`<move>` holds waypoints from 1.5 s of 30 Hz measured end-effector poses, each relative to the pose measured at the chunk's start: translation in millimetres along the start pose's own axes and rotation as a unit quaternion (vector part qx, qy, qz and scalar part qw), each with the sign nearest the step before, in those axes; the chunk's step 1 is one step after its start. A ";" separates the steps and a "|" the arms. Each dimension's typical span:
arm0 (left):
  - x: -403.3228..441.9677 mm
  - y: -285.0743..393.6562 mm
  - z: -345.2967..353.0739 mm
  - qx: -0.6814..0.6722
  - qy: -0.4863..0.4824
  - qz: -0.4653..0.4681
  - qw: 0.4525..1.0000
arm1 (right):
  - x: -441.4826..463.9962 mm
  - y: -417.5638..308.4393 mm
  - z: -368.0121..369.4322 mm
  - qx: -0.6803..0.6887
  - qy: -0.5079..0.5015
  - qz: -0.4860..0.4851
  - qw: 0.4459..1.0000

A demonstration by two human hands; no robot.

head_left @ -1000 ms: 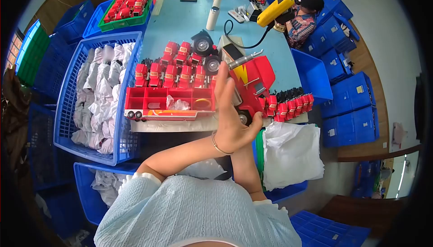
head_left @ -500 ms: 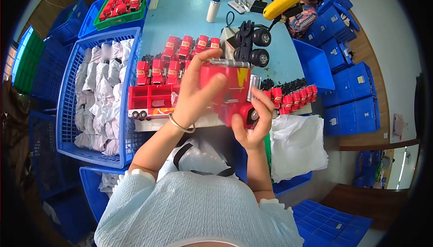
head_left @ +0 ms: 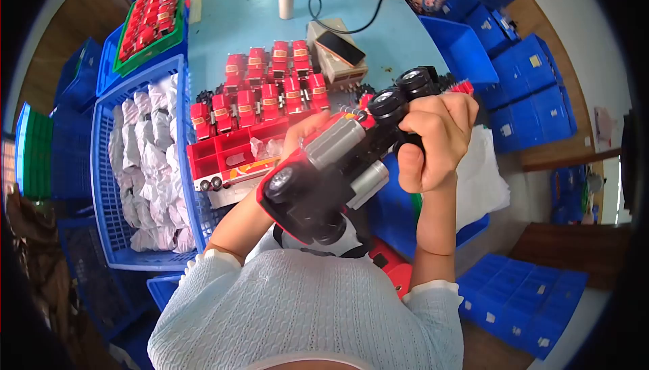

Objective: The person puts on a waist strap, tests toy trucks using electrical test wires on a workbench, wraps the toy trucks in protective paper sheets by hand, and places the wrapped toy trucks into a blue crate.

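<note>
Pale blue flat tabletop [head_left: 236, 21] spread across upper middle. At centre, red-and-black plastic toy truck [head_left: 345, 160] hung underside-up; right hand [head_left: 441, 133] gripped upper-right end, left hand [head_left: 301, 134] held far side; even support seemed best.

Small trucks [head_left: 270, 101] stand behind a tray [head_left: 215, 161], the held truck [head_left: 323, 191] before it. Left, a basket [head_left: 101, 187] holds bundles [head_left: 154, 157]; right, what seems a box [head_left: 346, 76] bears a phone [head_left: 340, 47].
</note>
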State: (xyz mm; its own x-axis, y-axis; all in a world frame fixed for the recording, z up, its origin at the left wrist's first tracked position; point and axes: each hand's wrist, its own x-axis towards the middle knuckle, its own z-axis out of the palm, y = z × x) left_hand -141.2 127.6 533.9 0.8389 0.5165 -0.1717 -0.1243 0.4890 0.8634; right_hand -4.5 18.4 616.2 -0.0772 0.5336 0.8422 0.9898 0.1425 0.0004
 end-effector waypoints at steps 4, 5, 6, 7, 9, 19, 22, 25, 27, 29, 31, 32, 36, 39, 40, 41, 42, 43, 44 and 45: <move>54.9 -55.3 -3.7 -0.394 -0.314 -0.249 0.827 | -23.1 14.8 -20.8 -0.062 -0.033 0.039 0.997; 68.1 -88.4 -13.3 -0.392 -0.319 -0.262 0.822 | -31.6 20.5 -25.6 -0.075 -0.034 0.052 0.995; 81.6 -128.8 -26.7 -0.071 -0.312 -0.063 0.945 | -41.0 28.1 -30.2 -0.088 -0.036 0.064 0.993; 91.4 -154.3 -26.0 0.255 -0.270 0.153 0.916 | -52.5 38.6 -35.5 -0.050 -0.024 0.074 0.996; 105.7 -171.1 26.7 0.171 -0.314 0.086 0.930 | -86.4 63.3 -46.8 0.036 0.001 0.111 0.993; 153.0 -285.0 210.1 0.006 -0.267 -0.294 0.918 | -467.3 223.4 -189.3 -0.251 0.119 0.595 0.754; 172.5 -345.5 252.3 0.075 -0.257 -0.299 0.916 | -569.8 261.6 -234.0 -0.297 0.073 0.645 0.700; 179.4 -398.4 264.2 0.144 -0.227 -0.321 0.908 | -627.9 289.2 -255.2 -0.408 0.095 0.726 0.546; 180.3 -427.3 262.0 0.205 -0.176 -0.342 0.900 | -638.6 300.4 -255.2 -0.357 0.129 0.759 0.529; 178.4 -446.1 246.7 0.211 -0.167 -0.345 0.899 | -642.9 308.2 -249.3 -0.250 0.197 0.806 0.500; 176.2 -453.6 233.9 0.218 -0.146 -0.344 0.901 | -647.3 310.1 -248.6 -0.256 0.163 0.808 0.505; 175.9 -455.4 231.8 0.220 -0.143 -0.344 0.902 | -648.1 311.5 -246.8 -0.261 0.129 0.807 0.514; 174.9 -458.6 218.3 0.153 -0.119 -0.367 0.910 | -657.8 320.9 -238.1 -0.256 0.091 0.766 0.582; 171.1 -463.8 214.6 0.228 -0.139 -0.318 0.910 | -596.1 316.9 -238.0 -0.134 -0.017 0.811 0.569; 172.3 -460.8 210.8 0.227 -0.135 -0.315 0.911 | -556.8 307.1 -234.9 -0.016 -0.123 0.853 0.507; 173.5 -455.5 204.7 0.358 -0.159 -0.188 0.901 | -534.9 286.2 -220.6 0.054 -0.083 0.765 0.637; 174.0 -449.8 199.3 0.477 -0.178 -0.056 0.859 | -511.4 259.4 -204.7 0.123 -0.041 0.653 0.746; 174.3 -435.0 208.0 0.581 -0.190 0.079 0.788 | -474.9 235.8 -195.2 0.168 -0.071 0.636 0.750; 174.9 -416.5 212.8 0.531 -0.126 0.038 0.837 | -448.5 219.8 -191.3 0.266 -0.171 0.557 0.768; 175.1 -370.6 239.2 0.476 -0.060 -0.004 0.877 | -450.8 192.0 -163.7 0.191 -0.237 0.507 0.806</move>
State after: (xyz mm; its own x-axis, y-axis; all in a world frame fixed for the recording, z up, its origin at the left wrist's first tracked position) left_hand 178.5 -131.4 297.3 0.8948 0.4095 -0.1778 0.3328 -0.3465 0.8771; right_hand 239.9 -331.3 324.9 0.6217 0.7832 0.0039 0.4706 -0.3696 -0.8012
